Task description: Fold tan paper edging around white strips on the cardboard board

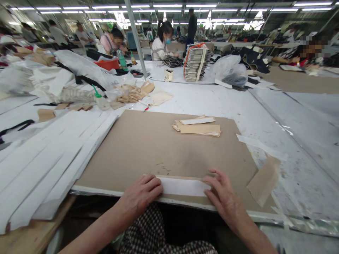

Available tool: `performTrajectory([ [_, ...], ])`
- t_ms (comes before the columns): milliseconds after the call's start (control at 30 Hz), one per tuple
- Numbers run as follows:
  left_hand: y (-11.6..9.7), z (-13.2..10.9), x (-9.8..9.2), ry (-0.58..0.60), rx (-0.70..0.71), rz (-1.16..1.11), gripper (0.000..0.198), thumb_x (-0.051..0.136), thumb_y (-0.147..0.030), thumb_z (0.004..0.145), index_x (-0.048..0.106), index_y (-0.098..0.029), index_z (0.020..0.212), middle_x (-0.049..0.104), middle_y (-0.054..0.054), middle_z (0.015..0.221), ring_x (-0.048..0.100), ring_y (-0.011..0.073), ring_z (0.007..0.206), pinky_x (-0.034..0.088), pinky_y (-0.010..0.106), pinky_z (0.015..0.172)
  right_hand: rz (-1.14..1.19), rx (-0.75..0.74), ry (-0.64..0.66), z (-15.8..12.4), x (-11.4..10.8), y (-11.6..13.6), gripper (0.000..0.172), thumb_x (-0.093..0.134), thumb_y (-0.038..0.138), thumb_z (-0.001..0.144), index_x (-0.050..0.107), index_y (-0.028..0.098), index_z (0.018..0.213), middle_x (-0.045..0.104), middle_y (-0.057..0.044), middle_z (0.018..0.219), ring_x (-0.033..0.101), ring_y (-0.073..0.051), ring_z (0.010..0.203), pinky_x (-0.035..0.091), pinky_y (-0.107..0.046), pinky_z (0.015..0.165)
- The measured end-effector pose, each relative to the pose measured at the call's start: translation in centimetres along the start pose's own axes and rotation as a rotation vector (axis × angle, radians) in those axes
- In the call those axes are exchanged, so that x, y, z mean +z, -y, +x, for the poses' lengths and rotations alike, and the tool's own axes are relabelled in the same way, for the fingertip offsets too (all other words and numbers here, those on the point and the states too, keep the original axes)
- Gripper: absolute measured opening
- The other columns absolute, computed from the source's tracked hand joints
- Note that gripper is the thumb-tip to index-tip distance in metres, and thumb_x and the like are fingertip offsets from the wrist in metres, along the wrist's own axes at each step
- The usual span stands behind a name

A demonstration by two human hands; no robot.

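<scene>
A white strip (184,186) with a thin tan edge lies along the near edge of a brown board (148,148). My left hand (145,188) rests on the strip's left end, its bent fingers together and pressing down. At the other end is my right hand (221,190), thumb and forefinger apart on either side of the strip's corner, the other fingers lifted. Whether the right fingertips press on the strip, I cannot tell. Farther back on the board sits a small pile of tan and white strips (200,129).
Long white sheets (50,151) overlap on the left. A tan piece (265,178) and a white strip (259,145) lie at the board's right edge. Behind stand a green-capped bottle (101,100), a tied stack (197,63) and a plastic bag (231,70). Co-workers sit beyond.
</scene>
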State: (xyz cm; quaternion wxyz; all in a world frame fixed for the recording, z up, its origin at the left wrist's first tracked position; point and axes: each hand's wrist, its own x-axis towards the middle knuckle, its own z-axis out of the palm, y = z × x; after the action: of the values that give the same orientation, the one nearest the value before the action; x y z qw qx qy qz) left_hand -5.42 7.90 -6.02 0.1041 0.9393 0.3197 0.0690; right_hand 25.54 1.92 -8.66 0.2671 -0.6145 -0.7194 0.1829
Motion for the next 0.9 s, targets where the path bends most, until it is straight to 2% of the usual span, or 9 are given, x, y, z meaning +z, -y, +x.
performTrajectory([
  [100, -0.1, -0.2, 0.3, -0.033, 0.017, 0.006, 0.018, 0.047, -0.015, 0.096, 0.059, -0.021, 0.108, 0.063, 0.006, 0.107, 0.052, 0.0227, 0.098, 0.046, 0.035, 0.092, -0.061, -0.150, 0.000, -0.2, 0.5, -0.7, 0.030, 0.039, 0.016, 0.097, 0.061, 0.034, 0.108, 0.040, -0.005, 0.132, 0.052, -0.019, 0.101, 0.050, -0.036, 0.087],
  [300, 0.1, -0.8, 1.1, -0.138, 0.047, 0.061, 0.019, 0.046, -0.016, 0.096, 0.059, -0.019, 0.110, 0.063, 0.006, 0.108, 0.052, 0.0235, 0.103, 0.047, 0.036, 0.095, -0.105, -0.227, 0.016, -0.3, 0.7, -2.1, 0.027, 0.043, 0.018, 0.098, 0.062, 0.034, 0.110, 0.046, -0.007, 0.128, 0.053, -0.020, 0.102, 0.052, -0.040, 0.087],
  [667, -0.2, -1.1, 1.4, -0.216, 0.069, 0.130, 0.028, 0.037, -0.016, 0.100, 0.060, -0.017, 0.115, 0.065, 0.006, 0.110, 0.052, 0.0234, 0.106, 0.045, 0.036, 0.098, -0.101, -0.144, 0.262, 0.3, -1.9, -1.1, 0.028, 0.042, 0.034, 0.101, 0.060, 0.041, 0.121, 0.040, -0.003, 0.140, 0.044, -0.022, 0.123, 0.043, -0.046, 0.104],
  [800, -0.1, -1.1, 1.5, -0.243, 0.082, 0.143, 0.032, 0.032, -0.015, 0.100, 0.060, -0.016, 0.115, 0.065, 0.006, 0.112, 0.051, 0.0239, 0.109, 0.043, 0.037, 0.098, -0.085, -0.123, 0.265, 0.4, -2.9, -1.4, 0.027, 0.044, 0.038, 0.100, 0.064, 0.040, 0.119, 0.042, -0.003, 0.139, 0.043, -0.022, 0.128, 0.042, -0.045, 0.106],
  [900, 0.0, -1.2, 1.6, -0.260, 0.101, 0.151, 0.033, 0.030, -0.015, 0.101, 0.060, -0.015, 0.116, 0.065, 0.006, 0.113, 0.050, 0.0241, 0.108, 0.044, 0.037, 0.096, -0.054, -0.101, 0.216, 0.1, -3.6, -2.5, 0.026, 0.045, 0.039, 0.099, 0.071, 0.032, 0.101, 0.050, -0.003, 0.133, 0.051, -0.020, 0.120, 0.047, -0.038, 0.101],
])
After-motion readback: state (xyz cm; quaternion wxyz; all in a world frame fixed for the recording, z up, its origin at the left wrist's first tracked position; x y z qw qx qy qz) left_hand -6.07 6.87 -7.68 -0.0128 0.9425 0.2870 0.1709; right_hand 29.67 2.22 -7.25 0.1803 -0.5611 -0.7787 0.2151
